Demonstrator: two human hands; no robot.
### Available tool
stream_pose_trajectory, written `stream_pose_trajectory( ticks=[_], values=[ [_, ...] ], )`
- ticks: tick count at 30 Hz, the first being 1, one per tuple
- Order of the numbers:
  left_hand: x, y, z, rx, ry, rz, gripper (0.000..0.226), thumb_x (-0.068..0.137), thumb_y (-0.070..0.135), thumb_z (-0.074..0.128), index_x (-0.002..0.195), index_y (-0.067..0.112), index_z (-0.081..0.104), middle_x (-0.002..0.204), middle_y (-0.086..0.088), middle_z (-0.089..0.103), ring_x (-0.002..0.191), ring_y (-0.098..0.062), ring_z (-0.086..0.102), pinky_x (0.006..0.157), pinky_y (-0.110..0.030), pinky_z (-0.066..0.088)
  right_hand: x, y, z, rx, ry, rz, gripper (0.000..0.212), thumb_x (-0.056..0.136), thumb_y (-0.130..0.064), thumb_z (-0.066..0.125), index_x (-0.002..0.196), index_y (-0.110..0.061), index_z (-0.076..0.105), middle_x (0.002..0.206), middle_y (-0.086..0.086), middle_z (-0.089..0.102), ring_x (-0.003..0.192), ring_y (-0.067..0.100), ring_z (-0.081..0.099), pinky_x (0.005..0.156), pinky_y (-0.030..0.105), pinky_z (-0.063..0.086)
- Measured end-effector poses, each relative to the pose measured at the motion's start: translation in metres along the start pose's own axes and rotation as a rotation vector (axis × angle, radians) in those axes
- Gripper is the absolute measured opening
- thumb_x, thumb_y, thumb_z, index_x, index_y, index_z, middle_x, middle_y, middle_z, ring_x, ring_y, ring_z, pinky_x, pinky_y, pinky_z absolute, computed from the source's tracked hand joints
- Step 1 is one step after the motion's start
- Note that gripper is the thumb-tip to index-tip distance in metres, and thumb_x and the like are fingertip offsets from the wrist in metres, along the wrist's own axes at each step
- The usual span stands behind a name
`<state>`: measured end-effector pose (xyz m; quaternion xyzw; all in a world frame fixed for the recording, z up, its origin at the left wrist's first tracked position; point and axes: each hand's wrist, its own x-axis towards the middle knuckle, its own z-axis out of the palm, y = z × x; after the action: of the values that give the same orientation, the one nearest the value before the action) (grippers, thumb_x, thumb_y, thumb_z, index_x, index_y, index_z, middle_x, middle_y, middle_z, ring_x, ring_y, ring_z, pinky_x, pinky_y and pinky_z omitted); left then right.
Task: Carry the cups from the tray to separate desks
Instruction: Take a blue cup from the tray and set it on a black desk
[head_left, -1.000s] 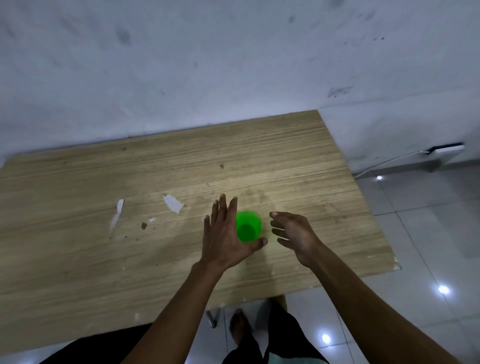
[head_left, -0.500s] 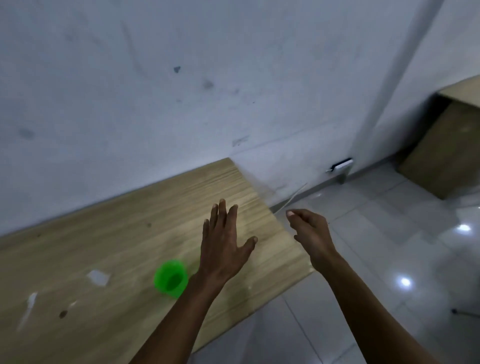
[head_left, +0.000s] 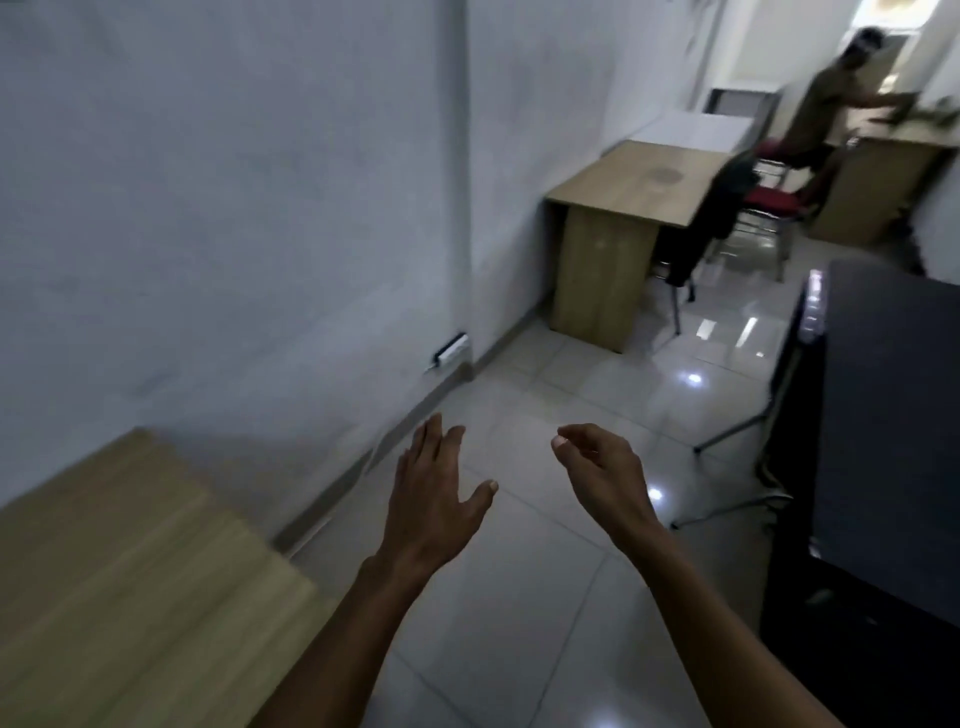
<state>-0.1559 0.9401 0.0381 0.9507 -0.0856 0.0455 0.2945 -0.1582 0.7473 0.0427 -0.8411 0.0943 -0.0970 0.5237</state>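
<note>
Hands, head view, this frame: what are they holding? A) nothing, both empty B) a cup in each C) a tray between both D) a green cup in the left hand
A: the left hand has straight, spread fingers and the right hand hangs loosely curled, both over the tiled floor with no cup or tray in view.

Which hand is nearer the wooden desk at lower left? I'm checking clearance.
Left. The left hand hovers just right of the wooden desk; the right hand is farther right.
</note>
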Motion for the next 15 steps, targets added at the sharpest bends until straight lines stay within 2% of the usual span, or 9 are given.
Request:
stream_pose_trajectory(
  ticks=[3, 8, 12, 15],
  values=[
    [0.024, 0.056, 0.041, -0.025, -0.073, 0.091, 0.074, 0.087, 0.048, 0.061, 0.148, 0.021, 0.029, 0.162, -0.004, 0.01, 0.149, -0.021, 0.009, 0.119, -0.045, 0.021, 0.007, 0.034, -0.06, -0.056, 0.114, 0.055, 0.031, 0.093, -0.036, 0.058, 0.118, -0.02, 0.065, 0.117, -0.001, 0.067, 0.109, 0.013, 0.059, 0.084, 0.026, 0.047],
    [0.056, 0.147, 0.106, -0.06, -0.21, 0.325, 0.067, 0.086, 0.045, 0.064, 0.141, 0.017, 0.041, 0.161, -0.006, 0.016, 0.148, -0.023, 0.016, 0.118, -0.042, 0.024, 0.002, 0.077, -0.156, -0.025, 0.344, 0.207, 0.027, 0.092, -0.03, 0.061, 0.114, -0.015, 0.067, 0.111, 0.0, 0.068, 0.105, 0.014, 0.061, 0.082, 0.025, 0.047],
    [0.071, 0.208, 0.153, -0.089, -0.32, 0.503, 0.066, 0.084, 0.044, 0.066, 0.139, 0.016, 0.043, 0.16, -0.008, 0.02, 0.147, -0.023, 0.019, 0.115, -0.04, 0.027, -0.014, 0.103, -0.216, -0.035, 0.495, 0.301, 0.023, 0.092, -0.028, 0.061, 0.11, -0.017, 0.068, 0.101, -0.004, 0.069, 0.089, 0.005, 0.064, 0.079, 0.02, 0.05],
    [0.079, 0.257, 0.187, -0.168, -0.402, 0.633, 0.058, 0.085, 0.039, 0.066, 0.134, 0.015, 0.048, 0.16, -0.009, 0.021, 0.147, -0.021, 0.02, 0.113, -0.039, 0.031, -0.026, 0.126, -0.257, -0.055, 0.628, 0.375, 0.026, 0.091, -0.029, 0.063, 0.113, -0.017, 0.068, 0.1, -0.006, 0.069, 0.095, 0.008, 0.064, 0.082, 0.023, 0.051]
  ],
)
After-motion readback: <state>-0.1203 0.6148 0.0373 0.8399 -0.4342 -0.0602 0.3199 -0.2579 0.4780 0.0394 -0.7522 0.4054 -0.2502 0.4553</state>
